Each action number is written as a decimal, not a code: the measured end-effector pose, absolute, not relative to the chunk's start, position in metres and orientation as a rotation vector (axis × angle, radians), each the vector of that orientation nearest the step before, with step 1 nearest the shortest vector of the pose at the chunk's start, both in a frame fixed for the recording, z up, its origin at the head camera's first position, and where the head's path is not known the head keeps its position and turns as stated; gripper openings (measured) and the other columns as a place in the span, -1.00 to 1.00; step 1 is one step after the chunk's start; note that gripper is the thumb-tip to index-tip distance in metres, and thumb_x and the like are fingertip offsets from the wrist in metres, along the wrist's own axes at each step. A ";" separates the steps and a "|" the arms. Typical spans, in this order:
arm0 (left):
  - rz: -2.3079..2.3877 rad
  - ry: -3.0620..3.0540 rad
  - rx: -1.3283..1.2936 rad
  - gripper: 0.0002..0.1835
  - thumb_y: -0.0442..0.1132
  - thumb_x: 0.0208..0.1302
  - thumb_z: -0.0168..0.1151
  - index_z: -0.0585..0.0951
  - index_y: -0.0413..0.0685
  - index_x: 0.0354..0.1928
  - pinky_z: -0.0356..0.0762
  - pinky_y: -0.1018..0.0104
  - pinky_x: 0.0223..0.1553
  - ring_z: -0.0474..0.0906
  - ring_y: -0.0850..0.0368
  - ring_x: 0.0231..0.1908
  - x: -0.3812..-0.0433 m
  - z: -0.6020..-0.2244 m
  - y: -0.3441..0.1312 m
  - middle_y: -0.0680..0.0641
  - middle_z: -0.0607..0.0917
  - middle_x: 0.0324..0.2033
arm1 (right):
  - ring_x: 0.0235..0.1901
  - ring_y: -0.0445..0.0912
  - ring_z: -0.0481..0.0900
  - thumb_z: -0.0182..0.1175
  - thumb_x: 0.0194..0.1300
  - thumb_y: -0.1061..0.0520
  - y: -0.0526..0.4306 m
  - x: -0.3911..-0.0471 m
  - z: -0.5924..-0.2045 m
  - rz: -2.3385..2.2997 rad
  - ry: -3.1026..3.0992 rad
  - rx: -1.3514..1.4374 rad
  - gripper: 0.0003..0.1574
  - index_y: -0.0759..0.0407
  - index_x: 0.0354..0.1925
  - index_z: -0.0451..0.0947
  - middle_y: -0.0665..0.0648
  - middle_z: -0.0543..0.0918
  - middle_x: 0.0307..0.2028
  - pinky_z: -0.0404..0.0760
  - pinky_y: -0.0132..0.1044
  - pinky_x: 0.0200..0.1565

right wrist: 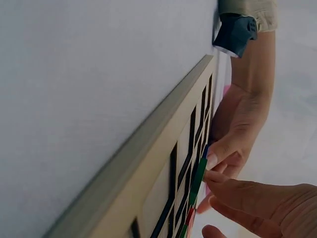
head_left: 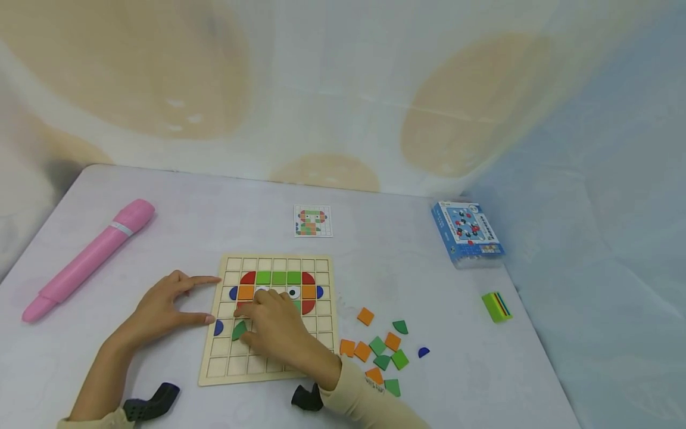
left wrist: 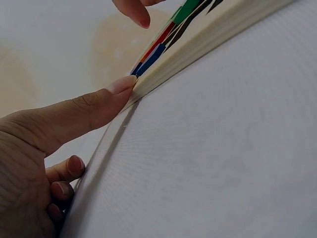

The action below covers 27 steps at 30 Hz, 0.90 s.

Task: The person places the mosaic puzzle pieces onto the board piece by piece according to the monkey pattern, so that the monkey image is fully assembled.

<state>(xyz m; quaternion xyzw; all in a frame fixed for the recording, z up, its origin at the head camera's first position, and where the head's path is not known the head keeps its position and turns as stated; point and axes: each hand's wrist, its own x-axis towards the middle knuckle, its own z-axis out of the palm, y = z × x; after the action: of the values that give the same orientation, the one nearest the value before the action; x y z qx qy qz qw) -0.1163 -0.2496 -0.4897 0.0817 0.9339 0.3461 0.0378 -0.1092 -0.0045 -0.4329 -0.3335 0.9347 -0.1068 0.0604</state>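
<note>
A square wooden grid board [head_left: 214, 363] lies on the table with coloured tiles set in its cells. My left hand [head_left: 163, 304] is at its left edge, thumb and index finger spread apart, the thumb [left wrist: 111, 101] touching the rim beside a blue half-circle tile [head_left: 218, 328]. Over the board is my right hand [head_left: 281, 328], its thumb [right wrist: 228, 186] touching a green quarter-circle tile [head_left: 239, 330]. The index finger [left wrist: 136, 12] is lifted off the board. Red, green and orange tiles and round eye tiles fill the upper rows; the right hand covers some.
Loose orange, green and blue tiles [head_left: 393, 341] lie right of the board. Behind it is a small pattern card [head_left: 313, 221]. A pink stick [head_left: 91, 262] lies at left; a blue box [head_left: 467, 232] and a green-yellow block [head_left: 496, 307] are at right.
</note>
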 end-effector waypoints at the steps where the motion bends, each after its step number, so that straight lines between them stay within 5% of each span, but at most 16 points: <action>1: 1.062 2.863 0.249 -0.20 0.17 -0.16 0.59 0.60 0.18 0.23 0.15 0.25 -0.32 0.23 0.10 -0.32 -0.116 -0.490 -0.250 -0.03 0.34 -0.37 | -0.25 -0.26 0.43 0.44 0.17 -0.06 -0.004 -0.110 -0.433 -0.318 2.829 -1.039 -0.66 -0.20 -0.04 0.73 -0.12 0.58 -0.24 0.40 -0.36 -0.12; 21: 1.067 2.870 0.262 -0.20 0.15 -0.16 0.60 0.60 0.15 0.23 0.16 0.25 -0.31 0.23 0.10 -0.32 -0.117 -0.488 -0.248 -0.03 0.36 -0.36 | -0.23 -0.25 0.50 0.45 0.15 -0.13 -0.003 -0.113 -0.440 -0.301 2.894 -0.978 -0.77 -0.18 -0.19 0.77 -0.13 0.63 -0.24 0.37 -0.40 -0.21; 27: 1.065 2.861 0.258 -0.21 0.13 -0.14 0.60 0.60 0.15 0.23 0.17 0.22 -0.29 0.24 0.09 -0.30 -0.116 -0.489 -0.247 -0.03 0.37 -0.35 | -0.22 -0.23 0.52 0.41 0.20 -0.14 -0.004 -0.111 -0.439 -0.217 2.877 -0.975 -0.74 -0.25 -0.11 0.75 -0.13 0.64 -0.22 0.49 -0.25 -0.04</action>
<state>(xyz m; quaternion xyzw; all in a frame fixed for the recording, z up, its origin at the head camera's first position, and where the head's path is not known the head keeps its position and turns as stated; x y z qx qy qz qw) -0.1157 -0.2475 -0.4887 0.0842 0.9331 0.3473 0.0388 -0.1112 -0.0038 -0.4392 -0.3197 0.9436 -0.0710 0.0481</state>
